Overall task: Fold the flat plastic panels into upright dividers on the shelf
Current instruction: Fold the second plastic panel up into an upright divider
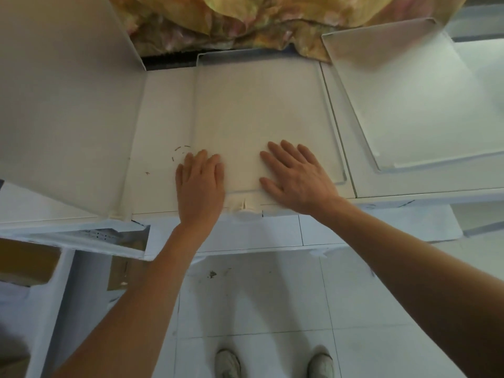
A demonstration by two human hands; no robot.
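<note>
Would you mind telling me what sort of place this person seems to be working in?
Probably a room at home, mid-assembly of a plastic shelf unit: flat panels lie on the shelf, a tiled floor is underfoot, and floral fabric, perhaps bedding, lies behind. Both hands rest flat on a panel.

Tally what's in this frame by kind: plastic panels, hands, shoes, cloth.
Plastic panels: 3 (upright panel, flat panel, loose panel)
Hands: 2 (left hand, right hand), both flat on the flat panel
Shoes: 2 (left shoe, right shoe)
Floral cloth: 1
Total: 8
</note>
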